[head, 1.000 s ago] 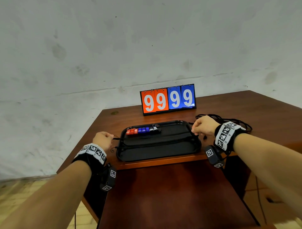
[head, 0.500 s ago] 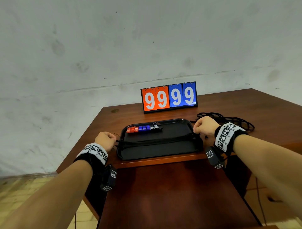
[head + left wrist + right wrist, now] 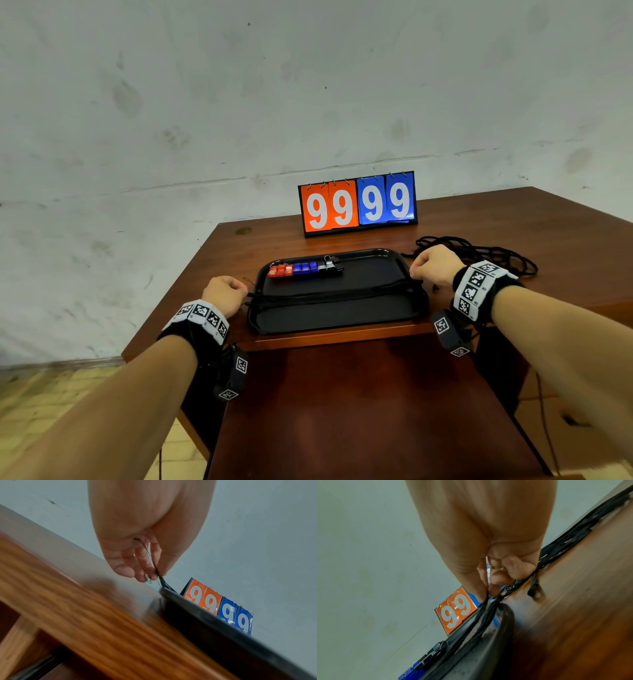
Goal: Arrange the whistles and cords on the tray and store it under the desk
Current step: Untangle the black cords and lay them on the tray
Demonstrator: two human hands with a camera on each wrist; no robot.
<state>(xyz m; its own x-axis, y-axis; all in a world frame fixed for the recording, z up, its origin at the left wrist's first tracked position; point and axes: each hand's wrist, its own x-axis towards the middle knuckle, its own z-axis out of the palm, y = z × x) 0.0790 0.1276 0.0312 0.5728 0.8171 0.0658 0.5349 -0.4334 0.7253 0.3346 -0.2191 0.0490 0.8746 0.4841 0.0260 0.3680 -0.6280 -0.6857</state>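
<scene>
A black tray point(image 3: 335, 317) lies on the wooden desk near its front edge. A row of red, blue and black whistles point(image 3: 305, 268) sits along the tray's back left. A bundle of black cords point(image 3: 329, 293) is stretched across the tray from side to side. My left hand point(image 3: 224, 294) pinches the cords' left end point(image 3: 158, 576) just off the tray's left rim. At the right rim my right hand point(image 3: 432, 264) pinches the other end point(image 3: 488, 599).
A flip scoreboard point(image 3: 358, 204) reading 99 99 stands behind the tray. A loose heap of more black cords point(image 3: 479, 253) lies on the desk behind my right wrist. A lower wooden surface point(image 3: 359, 411) juts out below the desk's front edge.
The cord bundle has lifted slightly and pulled straighter across the tray. Both hands stay at the tray's sides; the view has tilted up a little.
</scene>
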